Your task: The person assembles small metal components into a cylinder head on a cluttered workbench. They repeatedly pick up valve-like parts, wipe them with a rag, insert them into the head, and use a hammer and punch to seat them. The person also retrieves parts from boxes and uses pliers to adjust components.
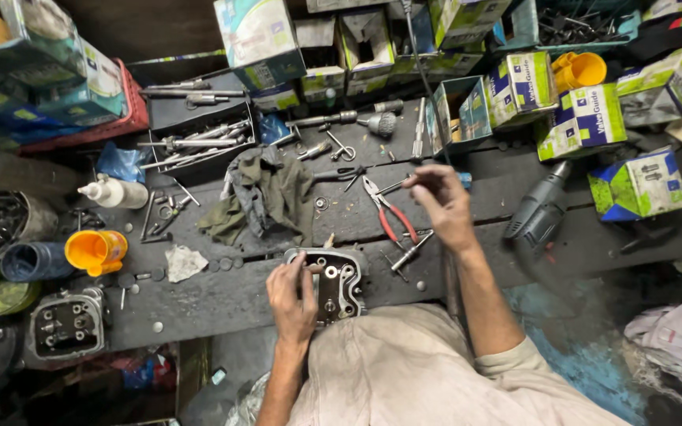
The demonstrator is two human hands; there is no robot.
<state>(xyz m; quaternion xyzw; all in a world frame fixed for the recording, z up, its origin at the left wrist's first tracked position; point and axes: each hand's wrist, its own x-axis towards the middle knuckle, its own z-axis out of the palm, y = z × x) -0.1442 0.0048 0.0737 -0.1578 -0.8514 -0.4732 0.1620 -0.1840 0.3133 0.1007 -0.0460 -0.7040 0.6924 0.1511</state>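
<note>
Low in the frame's centre, the left hand [292, 293] rests on a cylinder head [333, 282] on the tabletop [215, 296], fingers curled. Above, right hand [440, 201] fingers pinch a thin rod [391, 187] beside red pliers [388, 211].

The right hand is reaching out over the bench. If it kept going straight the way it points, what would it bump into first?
Probably the thin metal rod right at the fingers of the right hand; it may already touch it. Beyond that lie the scissors-like tool and the rag. Depth is hard to judge.
</note>
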